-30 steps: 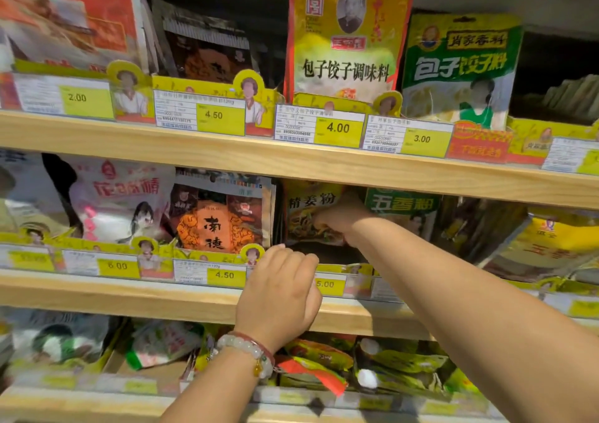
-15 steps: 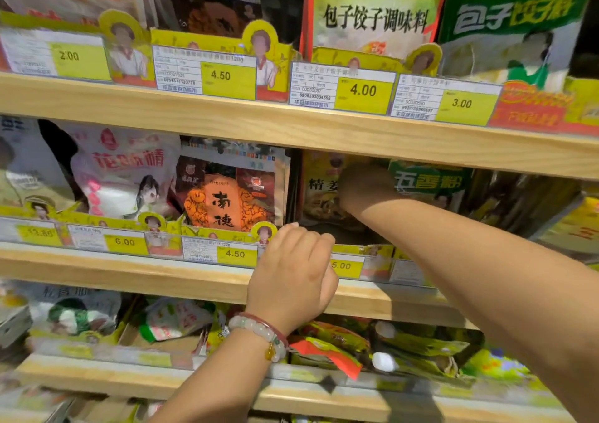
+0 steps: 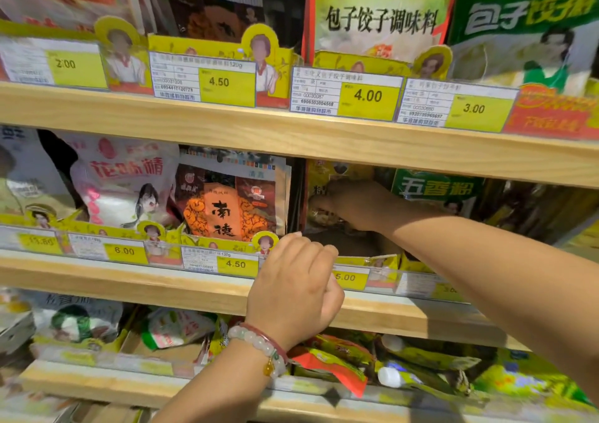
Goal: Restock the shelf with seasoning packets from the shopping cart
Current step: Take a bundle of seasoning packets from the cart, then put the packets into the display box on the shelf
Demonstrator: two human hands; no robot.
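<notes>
Seasoning packets (image 3: 327, 195) in yellow stand on the middle shelf (image 3: 181, 288), behind the 5.00 price tag (image 3: 348, 276). To their left sits an orange-and-black packet (image 3: 227, 208) above a 4.50 tag (image 3: 235, 263). The left hand (image 3: 293, 288), loosely curled and grasping nothing visible, rests at the shelf's front rail. The right hand (image 3: 353, 205) reaches in, fingers pinched on the yellow packets beside a green packet (image 3: 434, 189).

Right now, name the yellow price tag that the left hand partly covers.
The 5.00 tag on the middle shelf rail: the left hand hides its left edge. The 4.50 tag beside it shows whole.
</notes>
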